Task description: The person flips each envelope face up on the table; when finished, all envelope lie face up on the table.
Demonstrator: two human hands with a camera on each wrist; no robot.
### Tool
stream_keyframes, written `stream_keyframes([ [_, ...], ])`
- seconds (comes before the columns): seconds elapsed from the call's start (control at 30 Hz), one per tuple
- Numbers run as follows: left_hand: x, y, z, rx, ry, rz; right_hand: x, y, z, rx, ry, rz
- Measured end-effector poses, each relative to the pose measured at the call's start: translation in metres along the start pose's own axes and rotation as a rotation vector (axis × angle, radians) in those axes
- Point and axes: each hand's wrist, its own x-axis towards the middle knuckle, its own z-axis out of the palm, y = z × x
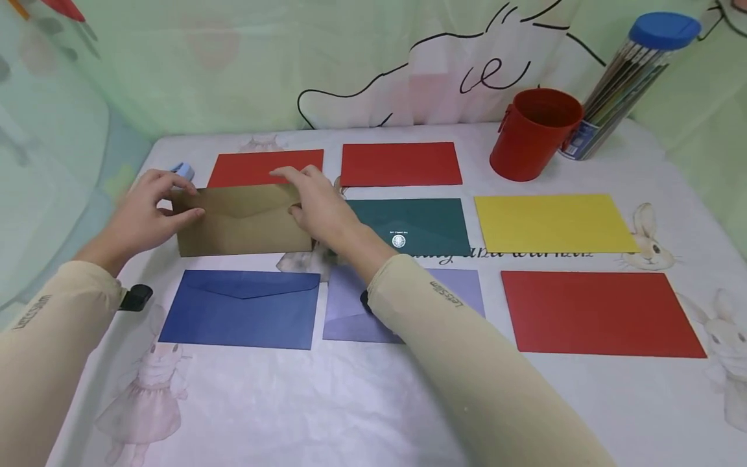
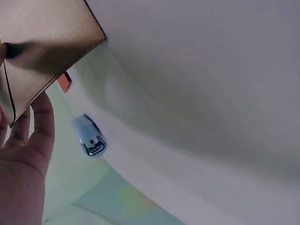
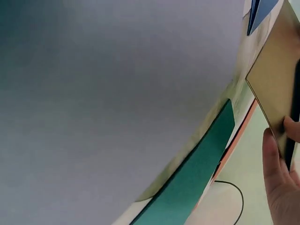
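A brown envelope (image 1: pixel 245 224) is held up between both hands at the left of the table, its flap side facing me. My left hand (image 1: pixel 146 217) pinches its upper left corner, thumb in front and fingers behind. At the upper right corner my right hand (image 1: pixel 323 207) grips it the same way; in the right wrist view the thumb lies on the near face of the brown envelope (image 3: pixel 274 70). Just behind it lies a red envelope (image 1: pixel 262 165), partly covered. Nearer me is a blue envelope (image 1: pixel 245 311), and a lilac envelope (image 1: pixel 449 292) lies partly under my right forearm.
A green envelope (image 1: pixel 420 224), a yellow envelope (image 1: pixel 554 224) and more red envelopes (image 1: pixel 403 163) lie in rows. At the back right stand a red cup (image 1: pixel 522 143) and a clear tube of sticks (image 1: pixel 618 91) with a blue lid. A small light-blue object (image 2: pixel 89 136) sits at the left edge.
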Motion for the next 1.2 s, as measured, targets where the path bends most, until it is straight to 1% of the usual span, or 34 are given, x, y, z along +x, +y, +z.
stream_keyframes([
  [0.1, 0.009, -0.003, 0.0, 0.023, -0.101, -0.084, 0.006, 0.002, 0.0, -0.013, -0.004, 0.041],
  [0.23, 0.02, -0.006, 0.0, 0.062, -0.226, -0.177, 0.014, 0.004, 0.002, -0.062, -0.079, 0.111],
  [0.33, 0.025, -0.005, 0.002, 0.082, -0.287, -0.196, 0.019, 0.006, 0.003, -0.099, -0.133, 0.125],
  [0.4, 0.028, -0.003, 0.004, 0.085, -0.308, -0.2, 0.021, 0.008, 0.003, -0.123, -0.158, 0.12],
  [0.47, 0.031, -0.001, 0.006, 0.087, -0.314, -0.2, 0.022, 0.011, 0.004, -0.154, -0.174, 0.108],
  [0.53, 0.033, 0.001, 0.008, 0.117, -0.312, -0.21, 0.022, 0.013, 0.004, -0.217, -0.188, 0.095],
  [0.6, 0.035, 0.003, 0.009, 0.168, -0.305, -0.21, 0.021, 0.014, 0.005, -0.294, -0.193, 0.077],
  [0.73, 0.039, 0.01, 0.01, 0.303, -0.318, -0.175, 0.019, 0.014, 0.007, -0.424, -0.204, 0.049],
  [0.83, 0.043, 0.019, 0.01, 0.372, -0.359, -0.133, 0.016, 0.015, 0.006, -0.445, -0.222, 0.039],
  [0.9, 0.047, 0.027, 0.01, 0.395, -0.38, -0.104, 0.014, 0.014, 0.002, -0.44, -0.229, 0.032],
  [1.0, 0.054, 0.041, 0.011, 0.37, -0.377, -0.056, 0.01, 0.012, -0.01, -0.42, -0.225, 0.022],
  [1.1, 0.06, 0.059, 0.014, 0.284, -0.335, -0.001, 0.003, 0.013, -0.031, -0.382, -0.239, -0.003],
  [1.2, 0.065, 0.082, 0.024, 0.188, -0.299, 0.067, -0.01, 0.023, -0.057, -0.323, -0.275, -0.045],
])
